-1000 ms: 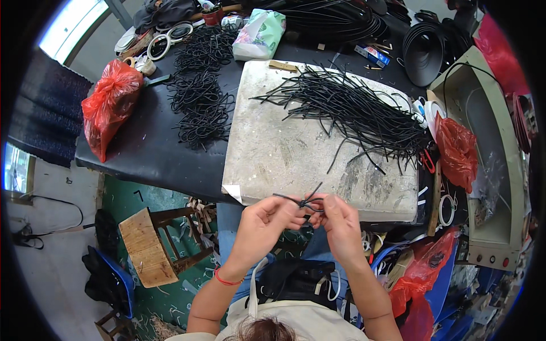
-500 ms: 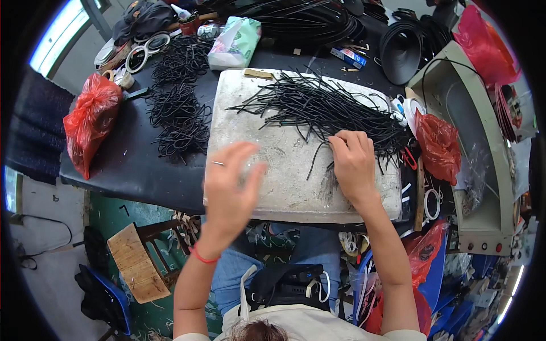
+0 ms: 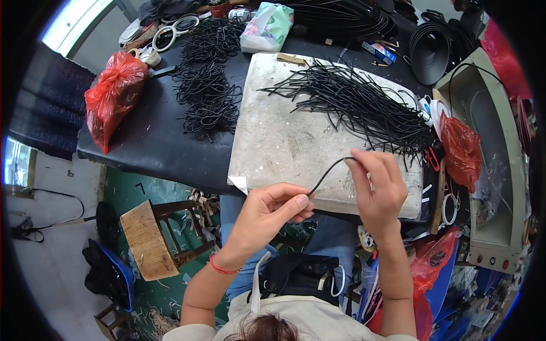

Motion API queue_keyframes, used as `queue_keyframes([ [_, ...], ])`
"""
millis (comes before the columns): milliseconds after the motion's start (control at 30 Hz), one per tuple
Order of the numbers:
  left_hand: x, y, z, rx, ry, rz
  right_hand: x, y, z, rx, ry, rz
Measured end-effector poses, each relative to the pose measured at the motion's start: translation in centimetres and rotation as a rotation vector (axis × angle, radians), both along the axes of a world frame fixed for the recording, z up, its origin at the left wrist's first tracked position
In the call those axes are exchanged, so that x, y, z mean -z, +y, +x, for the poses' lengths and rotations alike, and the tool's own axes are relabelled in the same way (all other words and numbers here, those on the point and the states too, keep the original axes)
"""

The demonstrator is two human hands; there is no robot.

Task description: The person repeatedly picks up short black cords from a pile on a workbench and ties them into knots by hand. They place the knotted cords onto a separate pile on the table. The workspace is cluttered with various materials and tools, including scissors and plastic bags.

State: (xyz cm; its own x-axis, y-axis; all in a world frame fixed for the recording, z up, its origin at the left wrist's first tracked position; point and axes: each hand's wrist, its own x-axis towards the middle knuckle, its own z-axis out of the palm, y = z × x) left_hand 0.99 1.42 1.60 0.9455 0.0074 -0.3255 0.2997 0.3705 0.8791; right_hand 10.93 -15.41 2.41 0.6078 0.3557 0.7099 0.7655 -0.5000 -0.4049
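Observation:
A short black cord (image 3: 328, 172) bows upward between my two hands, over the near part of the white board (image 3: 278, 139). My left hand (image 3: 277, 209) pinches its lower left end between thumb and fingers. At the other end, my right hand (image 3: 380, 184) grips it with the fingertips. Beyond my right hand lies a loose pile of similar black cords (image 3: 364, 102) across the board's far right side. Looped bundles of black cord (image 3: 207, 85) lie on the dark table left of the board.
A red plastic bag (image 3: 115, 99) stands at the table's left, and another red bag (image 3: 459, 152) sits right of the board. A green tissue pack (image 3: 267, 28) is behind the board. Coiled black strips (image 3: 430, 54) lie far right, near a grey metal housing (image 3: 492, 193). A wooden stool (image 3: 149, 241) stands below left.
My right hand has come back from the pile toward me with one black cord. My left hand has moved nearer and to the right, and now holds the cord's other end.

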Motion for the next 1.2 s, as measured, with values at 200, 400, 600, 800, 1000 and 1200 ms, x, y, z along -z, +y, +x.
queue_keyframes([
  [200,0.7,-1.2,0.7,-0.180,0.069,-0.270,0.0,2.6,-3.5,-0.051,0.345,0.046],
  [400,1.9,-1.0,0.5,-0.228,0.009,-0.301,0.5,2.4,-4.2,-0.226,0.450,0.024],
  [600,1.8,-0.8,0.4,-0.264,0.011,-0.323,0.7,2.4,-4.6,-0.202,0.616,0.043],
  [800,1.5,1.3,0.6,-0.244,0.010,-0.412,0.7,0.8,-3.7,-0.148,0.260,-0.054],
  [1000,1.3,0.1,0.1,-0.094,0.024,-0.358,0.9,2.3,-3.7,-0.172,0.228,-0.043],
  [1200,1.0,-1.0,-0.2,-0.101,0.016,-0.372,2.2,2.8,-4.9,-0.080,0.301,0.103],
])
